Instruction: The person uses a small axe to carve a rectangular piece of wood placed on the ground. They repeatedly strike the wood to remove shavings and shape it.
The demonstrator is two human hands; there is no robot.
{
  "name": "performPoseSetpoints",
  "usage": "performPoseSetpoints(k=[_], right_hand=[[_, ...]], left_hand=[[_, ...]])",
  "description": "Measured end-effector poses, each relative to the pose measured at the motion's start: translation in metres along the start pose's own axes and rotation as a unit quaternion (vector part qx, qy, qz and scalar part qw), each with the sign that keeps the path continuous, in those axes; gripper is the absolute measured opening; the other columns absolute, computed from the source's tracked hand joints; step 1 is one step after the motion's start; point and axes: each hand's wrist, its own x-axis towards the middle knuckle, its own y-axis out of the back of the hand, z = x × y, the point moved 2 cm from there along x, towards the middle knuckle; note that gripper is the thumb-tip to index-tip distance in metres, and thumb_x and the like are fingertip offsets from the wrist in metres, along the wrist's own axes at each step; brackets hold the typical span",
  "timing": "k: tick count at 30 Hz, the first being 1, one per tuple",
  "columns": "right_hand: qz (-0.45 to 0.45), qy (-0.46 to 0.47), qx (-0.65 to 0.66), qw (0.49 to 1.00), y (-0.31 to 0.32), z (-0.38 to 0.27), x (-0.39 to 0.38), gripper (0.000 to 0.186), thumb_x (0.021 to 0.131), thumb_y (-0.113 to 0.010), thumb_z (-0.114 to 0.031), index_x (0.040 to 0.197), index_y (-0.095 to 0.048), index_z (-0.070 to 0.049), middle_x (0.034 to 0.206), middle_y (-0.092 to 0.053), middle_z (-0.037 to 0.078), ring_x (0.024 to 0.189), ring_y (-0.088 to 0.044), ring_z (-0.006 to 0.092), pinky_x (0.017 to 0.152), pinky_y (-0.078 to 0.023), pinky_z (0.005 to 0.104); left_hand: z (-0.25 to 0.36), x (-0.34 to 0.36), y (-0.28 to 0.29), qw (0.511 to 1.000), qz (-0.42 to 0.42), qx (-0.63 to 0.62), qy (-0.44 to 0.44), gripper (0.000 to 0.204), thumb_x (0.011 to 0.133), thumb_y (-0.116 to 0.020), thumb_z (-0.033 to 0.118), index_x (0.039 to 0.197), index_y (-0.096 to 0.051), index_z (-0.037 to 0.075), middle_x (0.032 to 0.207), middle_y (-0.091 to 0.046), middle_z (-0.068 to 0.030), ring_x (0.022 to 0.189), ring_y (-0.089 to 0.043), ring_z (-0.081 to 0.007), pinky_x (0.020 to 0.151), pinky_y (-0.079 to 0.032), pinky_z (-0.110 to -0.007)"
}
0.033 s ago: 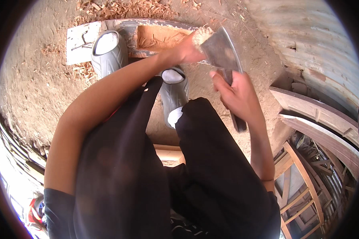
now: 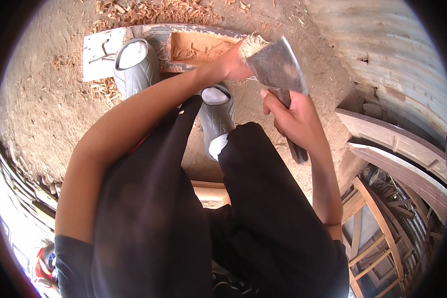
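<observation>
My right hand (image 2: 300,119) is wrapped round the dark handle of a hatchet (image 2: 278,64). Its broad grey metal blade points up and away from me, the curved edge to the right. Just left of the blade, my left hand (image 2: 236,64) is closed at a pale, frayed, fibrous bundle (image 2: 253,45) whose tuft sticks out beyond the fingers. The blade's left corner overlaps the tuft; I cannot tell if they touch. Behind my left hand lies a worn, painted wooden piece (image 2: 156,37) with a raw wood recess holding shavings.
My feet in grey shoes (image 2: 136,74) are by the wooden piece, on dirt ground. Wood shavings (image 2: 154,12) are scattered at the far side. A corrugated metal sheet (image 2: 382,54) stands at the right, with wooden panels (image 2: 392,134) and a slatted wooden frame (image 2: 382,238) nearer me.
The hatchet blade has tilted and shifted slightly to the right and down at its edge. My left hand and the bundle have barely moved.
</observation>
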Motion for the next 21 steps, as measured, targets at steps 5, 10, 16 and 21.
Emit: performPoseSetpoints(k=[5, 10, 16, 21], right_hand=[[-0.004, -0.09, 0.104, 0.991, 0.007, -0.015, -0.013, 0.025, 0.097, -0.065, -0.023, 0.088, -0.061, 0.001, 0.065, -0.057, 0.002, 0.044, -0.049, 0.0082, 0.04, -0.035, 0.0263], [0.06, -0.114, 0.085, 0.988, 0.026, -0.006, -0.019, 0.029, 0.098, -0.062, -0.026, 0.089, -0.062, 0.0, 0.062, -0.056, 0.004, 0.04, -0.046, 0.0099, 0.04, -0.035, 0.0277], [0.03, -0.147, 0.107, 0.983, 0.029, 0.02, -0.018, 0.027, 0.099, -0.061, -0.027, 0.091, -0.061, -0.001, 0.069, -0.058, 0.004, 0.04, -0.046, 0.0096, 0.039, -0.036, 0.0258], [0.031, -0.144, 0.136, 0.98, 0.033, 0.028, -0.019, 0.027, 0.099, -0.061, -0.027, 0.096, -0.06, -0.001, 0.082, -0.063, 0.007, 0.042, -0.048, 0.0094, 0.038, -0.036, 0.0248]], left_hand=[[-0.016, -0.021, -0.006, 0.996, -0.001, 0.044, -0.076, 0.04, 0.082, -0.075, 0.022, 0.117, -0.065, 0.006, 0.11, -0.07, -0.018, 0.102, -0.068, -0.0326, 0.089, -0.053, -0.039], [-0.005, -0.033, -0.019, 0.991, -0.043, 0.033, -0.119, 0.037, 0.071, -0.08, 0.02, 0.104, -0.07, 0.006, 0.093, -0.071, -0.0192, 0.091, -0.068, -0.0371, 0.081, -0.054, -0.043], [-0.015, -0.06, -0.057, 0.912, -0.318, 0.214, -0.146, 0.023, 0.068, -0.076, 0.012, 0.087, -0.064, 0.006, 0.088, -0.068, -0.0088, 0.096, -0.065, -0.0349, 0.089, -0.047, -0.049], [-0.011, -0.052, -0.049, 0.914, -0.29, 0.213, -0.188, 0.012, 0.074, -0.07, 0.014, 0.082, -0.063, 0.007, 0.081, -0.067, -0.0092, 0.087, -0.066, -0.0351, 0.081, -0.05, -0.047]])
